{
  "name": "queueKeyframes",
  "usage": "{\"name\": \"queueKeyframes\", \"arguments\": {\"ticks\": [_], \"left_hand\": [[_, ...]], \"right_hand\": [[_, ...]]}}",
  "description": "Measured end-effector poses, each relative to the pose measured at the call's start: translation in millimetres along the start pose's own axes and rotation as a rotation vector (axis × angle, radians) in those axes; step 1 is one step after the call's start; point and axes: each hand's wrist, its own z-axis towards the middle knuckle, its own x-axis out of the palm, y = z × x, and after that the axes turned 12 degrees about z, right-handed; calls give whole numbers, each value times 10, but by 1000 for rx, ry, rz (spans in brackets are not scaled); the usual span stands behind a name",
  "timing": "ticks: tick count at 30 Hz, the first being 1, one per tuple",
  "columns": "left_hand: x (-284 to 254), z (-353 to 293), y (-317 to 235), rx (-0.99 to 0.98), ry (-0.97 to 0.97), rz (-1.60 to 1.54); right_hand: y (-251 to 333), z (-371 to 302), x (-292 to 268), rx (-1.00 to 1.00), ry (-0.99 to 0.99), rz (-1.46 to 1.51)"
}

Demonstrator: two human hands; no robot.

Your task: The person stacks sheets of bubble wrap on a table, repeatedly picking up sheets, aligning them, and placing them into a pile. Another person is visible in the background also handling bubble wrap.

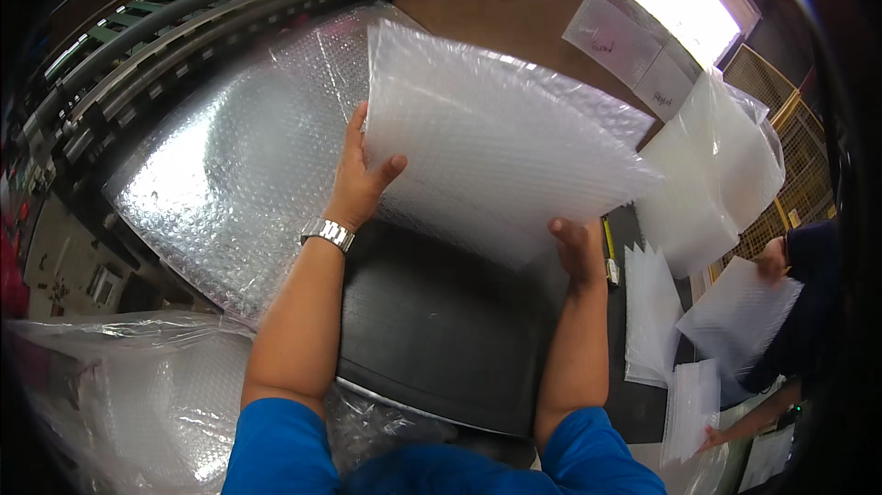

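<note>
A stack of clear bubble wrap sheets (496, 137) is raised and tilted above the black table (432, 311). My left hand (360, 178), with a metal-band watch (328, 233) at the wrist, grips its left edge, the thumb on the near side and the fingers partly behind. Along the lower right edge, my right hand (579, 252) holds the same stack with its thumb up; the other fingers are mostly hidden. To the left, a broad sheet of bubble wrap (248, 137) lies flat beneath the roller machine's edge and reaches close to my left forearm.
A roller machine (184, 45) runs along the far left. Bagged bubble wrap (165, 394) is at lower left. On the right lie bubble wrap pieces (649, 320), a tape measure (611, 261) and a large plastic bag (707, 174). A co-worker's hand (774, 259) holds another sheet (742, 311).
</note>
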Motion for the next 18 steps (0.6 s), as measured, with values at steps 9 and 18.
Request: {"name": "queueKeyframes", "arguments": {"ticks": [9, 18], "left_hand": [[105, -16, 150, -32, 67, 173], [174, -53, 127, -106, 89, 173]], "right_hand": [[-320, 22, -9, 125, -125, 185], [-490, 13, 0, 99, -200, 247]]}}
